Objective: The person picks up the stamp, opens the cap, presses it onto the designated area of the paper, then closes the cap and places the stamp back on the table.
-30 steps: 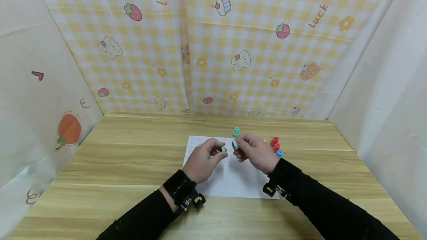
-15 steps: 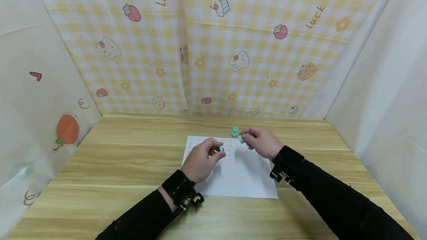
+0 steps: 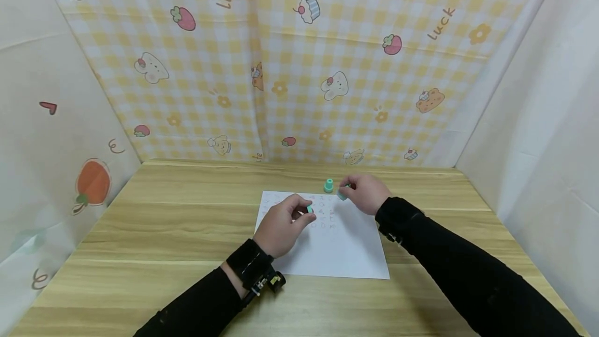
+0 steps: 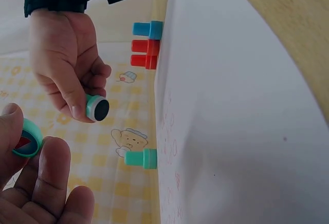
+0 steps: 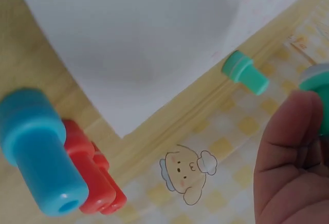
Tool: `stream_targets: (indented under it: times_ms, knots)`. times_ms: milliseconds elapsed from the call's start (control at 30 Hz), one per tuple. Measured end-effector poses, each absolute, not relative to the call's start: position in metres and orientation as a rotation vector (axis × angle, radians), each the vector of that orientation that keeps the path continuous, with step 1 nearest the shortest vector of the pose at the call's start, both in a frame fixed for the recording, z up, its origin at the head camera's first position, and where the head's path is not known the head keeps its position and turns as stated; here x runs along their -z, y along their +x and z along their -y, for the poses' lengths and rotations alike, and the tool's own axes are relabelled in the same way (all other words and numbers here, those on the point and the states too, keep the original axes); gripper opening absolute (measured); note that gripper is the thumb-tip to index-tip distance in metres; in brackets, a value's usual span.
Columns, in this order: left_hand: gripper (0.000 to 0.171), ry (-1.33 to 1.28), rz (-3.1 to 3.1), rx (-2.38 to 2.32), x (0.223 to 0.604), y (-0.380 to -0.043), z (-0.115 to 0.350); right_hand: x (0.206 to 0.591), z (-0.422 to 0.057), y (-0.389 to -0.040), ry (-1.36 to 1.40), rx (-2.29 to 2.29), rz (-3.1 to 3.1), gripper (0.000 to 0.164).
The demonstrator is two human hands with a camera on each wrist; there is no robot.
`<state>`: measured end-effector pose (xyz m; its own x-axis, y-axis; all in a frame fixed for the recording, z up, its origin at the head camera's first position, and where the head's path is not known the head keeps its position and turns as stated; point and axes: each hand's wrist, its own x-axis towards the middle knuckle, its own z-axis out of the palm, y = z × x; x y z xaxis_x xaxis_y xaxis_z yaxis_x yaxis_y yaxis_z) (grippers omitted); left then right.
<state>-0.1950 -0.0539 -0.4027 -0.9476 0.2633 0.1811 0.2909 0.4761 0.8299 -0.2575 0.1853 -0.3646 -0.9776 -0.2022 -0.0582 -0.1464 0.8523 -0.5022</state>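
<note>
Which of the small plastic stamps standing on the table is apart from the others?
The green plastic stamp, alone beside the white paper sheet; the two red stamps and blue stamp stand close together.

Gap between hands (image 3: 283, 227) (image 3: 367, 195) — green stamp (image 3: 328, 186) beyond

In the head view, the black-sleeved left arm (image 3: 201, 300) is reached in from the bottom edge, and the left hand (image 3: 281, 226) is held near the middle of the frame, its thumb and forefinger set in a pinch. The black-sleeved right arm (image 3: 468, 269) is stretched in from the lower right corner, and the right hand (image 3: 367, 193) is held slightly higher, right of centre, pinched likewise. In the left wrist view, the left hand's fingers (image 4: 54, 167) are seen at the lower left, below the right hand.
</note>
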Motion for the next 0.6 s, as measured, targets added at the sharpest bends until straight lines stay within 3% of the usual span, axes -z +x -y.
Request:
stream_targets:
  times_ms: [600]
  knots:
    - [0.019, -0.492, 2.67, 1.496, 0.404, -0.195, 0.054, 0.378, -0.167, -0.279, -0.315, 0.339, -2.98, 0.027]
